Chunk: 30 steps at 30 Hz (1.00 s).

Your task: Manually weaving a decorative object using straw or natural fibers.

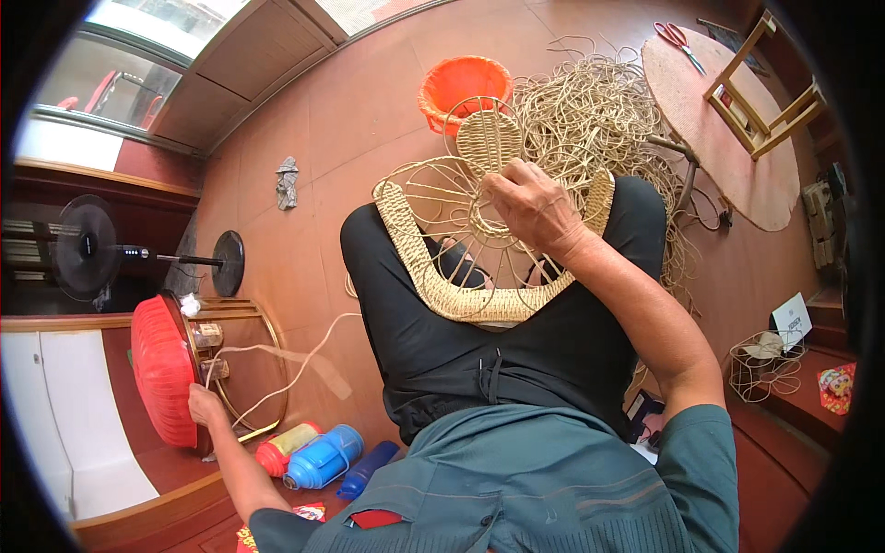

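A half-woven straw basketry piece rests across my lap: a wide U-shaped woven band, thin wire hoops and spokes, and an oval woven panel at its far end. My right hand is closed on the wire spokes beside a small cord-wrapped ring in the middle. Its fingertips are partly hidden. Far out to the left, my left hand is closed on a pale cord that trails in loose curves back toward my thigh. Part of the cord is smeared by motion.
A large tangled heap of cord lies beyond my right knee, beside an orange bucket. A round board carries red-handled scissors and a wooden stool. At left are a red-covered stool, thermos flasks and a fan.
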Each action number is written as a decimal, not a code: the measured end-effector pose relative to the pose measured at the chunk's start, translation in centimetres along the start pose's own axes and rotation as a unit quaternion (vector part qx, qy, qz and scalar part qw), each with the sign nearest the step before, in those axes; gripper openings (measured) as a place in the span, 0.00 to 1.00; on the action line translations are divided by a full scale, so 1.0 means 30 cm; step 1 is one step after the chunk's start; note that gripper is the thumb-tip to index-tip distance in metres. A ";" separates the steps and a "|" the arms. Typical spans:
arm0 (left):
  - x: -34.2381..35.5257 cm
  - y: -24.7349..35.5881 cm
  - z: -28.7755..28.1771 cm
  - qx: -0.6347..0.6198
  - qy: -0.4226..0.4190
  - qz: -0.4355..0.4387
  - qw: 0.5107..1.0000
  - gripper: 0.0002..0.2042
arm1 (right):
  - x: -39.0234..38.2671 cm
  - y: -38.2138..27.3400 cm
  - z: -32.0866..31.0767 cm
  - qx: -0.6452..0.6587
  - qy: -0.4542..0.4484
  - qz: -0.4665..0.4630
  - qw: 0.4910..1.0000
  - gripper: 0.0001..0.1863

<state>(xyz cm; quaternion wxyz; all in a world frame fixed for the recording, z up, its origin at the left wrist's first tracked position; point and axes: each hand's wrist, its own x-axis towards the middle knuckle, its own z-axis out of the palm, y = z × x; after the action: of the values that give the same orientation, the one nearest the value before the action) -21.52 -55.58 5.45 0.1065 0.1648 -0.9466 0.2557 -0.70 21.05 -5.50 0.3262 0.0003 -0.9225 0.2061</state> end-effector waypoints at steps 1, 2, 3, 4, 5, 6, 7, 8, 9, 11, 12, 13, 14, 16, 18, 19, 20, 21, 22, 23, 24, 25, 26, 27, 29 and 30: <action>0.028 -0.037 0.032 0.016 -0.016 0.003 1.000 0.12 | -0.003 -0.008 0.006 0.002 0.004 0.004 1.000 0.09; 0.016 0.035 0.022 -0.008 -0.015 0.054 0.998 0.13 | -0.001 -0.014 0.009 -0.003 -0.002 0.000 1.000 0.09; -0.021 0.186 -0.056 -0.033 -0.015 0.106 0.994 0.14 | -0.004 -0.019 0.006 -0.009 -0.008 0.011 1.000 0.10; -0.073 0.321 -0.122 -0.116 0.065 0.187 0.973 0.15 | 0.001 -0.024 0.004 -0.012 -0.011 0.019 1.000 0.11; -0.107 0.451 -0.142 -0.267 0.083 0.235 0.931 0.15 | 0.007 -0.027 0.010 -0.013 -0.016 0.010 1.000 0.11; -0.277 0.677 -0.316 -0.420 0.064 0.297 0.855 0.14 | -0.004 -0.013 0.021 -0.029 -0.028 0.021 0.999 0.11; -0.395 0.819 -0.396 -0.537 -0.048 0.296 0.788 0.13 | 0.002 -0.011 0.028 -0.038 -0.034 0.025 0.998 0.12; -0.522 0.955 -0.446 -0.639 -0.107 0.338 0.683 0.12 | 0.010 -0.016 0.037 -0.038 -0.046 0.032 0.998 0.13; -0.669 1.059 -0.542 -0.701 -0.222 0.314 0.600 0.14 | 0.027 -0.030 0.033 -0.057 -0.044 0.031 0.997 0.12; -0.845 1.218 -0.710 -0.708 -0.296 0.341 0.543 0.18 | 0.026 -0.037 0.030 -0.069 -0.052 0.046 0.995 0.12; -0.888 1.287 -0.750 -0.704 -0.302 0.349 0.540 0.20 | 0.029 -0.042 0.033 -0.061 -0.046 0.047 0.996 0.11; -0.915 1.334 -0.803 -0.694 -0.310 0.356 0.544 0.21 | 0.027 -0.047 0.042 -0.053 -0.039 0.048 0.997 0.10; -0.956 1.420 -0.761 -0.742 -0.313 0.334 0.489 0.22 | 0.027 -0.049 0.047 -0.048 -0.027 0.050 0.997 0.09; -1.013 1.535 -0.750 -0.793 -0.354 0.281 0.408 0.21 | 0.028 -0.052 0.060 -0.044 -0.005 0.052 0.998 0.06; -1.041 1.574 -0.778 -0.786 -0.331 0.303 0.425 0.21 | 0.016 -0.050 0.059 -0.060 0.009 0.063 0.996 0.04; -1.049 1.569 -0.792 -0.767 -0.308 0.331 0.454 0.22 | 0.010 -0.052 0.056 -0.062 0.013 0.060 0.996 0.04; -1.056 1.569 -0.799 -0.760 -0.283 0.345 0.472 0.23 | 0.006 -0.053 0.055 -0.045 0.020 0.064 0.997 0.04; -1.059 1.570 -0.808 -0.761 -0.280 0.347 0.472 0.23 | 0.008 -0.049 0.055 -0.029 0.027 0.067 0.997 0.04; -1.069 1.556 -0.829 -0.765 -0.253 0.344 0.482 0.24 | 0.012 -0.049 0.051 -0.022 0.034 0.065 0.997 0.03; -1.078 1.543 -0.842 -0.768 -0.226 0.341 0.492 0.24 | 0.012 -0.050 0.044 -0.022 0.034 0.067 0.997 0.03; -1.087 1.533 -0.842 -0.766 -0.197 0.367 0.490 0.29 | 0.009 -0.052 0.036 -0.015 0.024 0.071 0.997 0.04; -1.095 1.540 -0.831 -0.766 -0.197 0.367 0.490 0.29 | 0.014 -0.051 0.029 -0.007 0.015 0.073 0.997 0.04; -1.106 1.551 -0.811 -0.756 -0.159 0.399 0.493 0.31 | 0.014 -0.050 0.023 -0.007 0.014 0.073 0.997 0.04; -1.118 1.558 -0.794 -0.746 -0.121 0.429 0.495 0.34 | 0.009 -0.050 0.017 0.004 0.009 0.074 0.997 0.08; -1.117 1.570 -0.774 -0.736 -0.152 0.445 0.488 0.39 | 0.025 -0.068 -0.002 0.020 0.001 0.076 0.997 0.12; -1.122 1.597 -0.747 -0.732 -0.136 0.449 0.494 0.40 | 0.035 -0.072 -0.015 0.032 -0.013 0.081 0.996 0.18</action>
<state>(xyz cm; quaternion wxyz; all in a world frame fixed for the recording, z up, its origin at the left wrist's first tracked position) -5.37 3.77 -6.71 -0.0700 -0.3867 -0.7434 -0.5412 -0.96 19.37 -3.75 0.2967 -0.0610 -0.9164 0.2616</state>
